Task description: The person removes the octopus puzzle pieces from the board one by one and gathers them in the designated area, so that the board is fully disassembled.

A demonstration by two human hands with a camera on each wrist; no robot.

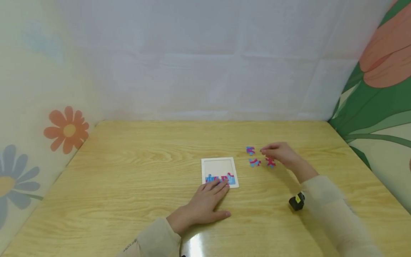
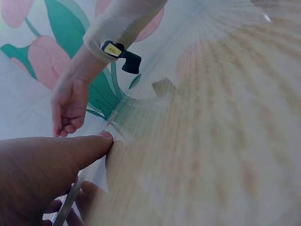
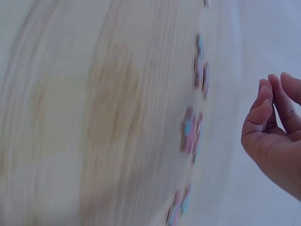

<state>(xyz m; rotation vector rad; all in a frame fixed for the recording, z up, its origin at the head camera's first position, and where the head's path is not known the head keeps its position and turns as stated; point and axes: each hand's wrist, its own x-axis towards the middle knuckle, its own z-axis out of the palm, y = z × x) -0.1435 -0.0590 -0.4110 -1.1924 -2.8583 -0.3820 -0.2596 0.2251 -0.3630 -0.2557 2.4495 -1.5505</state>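
Frame (image 1: 203, 167) filled along near edge only; loose pieces (image 1: 255, 162) remain. Left hand (image 1: 207, 204) laid flat; right hand (image 1: 283, 154) narrowed, hold indiscernible.

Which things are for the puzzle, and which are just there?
For the puzzle:
White square frame
Blue-and-pink jigsaw pieces inside it
Loose pink-and-blue jigsaw pieces beside it

Just there:
Black boxy wrist gadget
White cloth backdrop
Flower-painted wall

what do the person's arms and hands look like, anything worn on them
The left sleeve and right sleeve are long and pale cream. The left one carries a small dark marking, unreadable here. A blocky black device with a yellow label sits at the right cuff. Neither hand is gloved.
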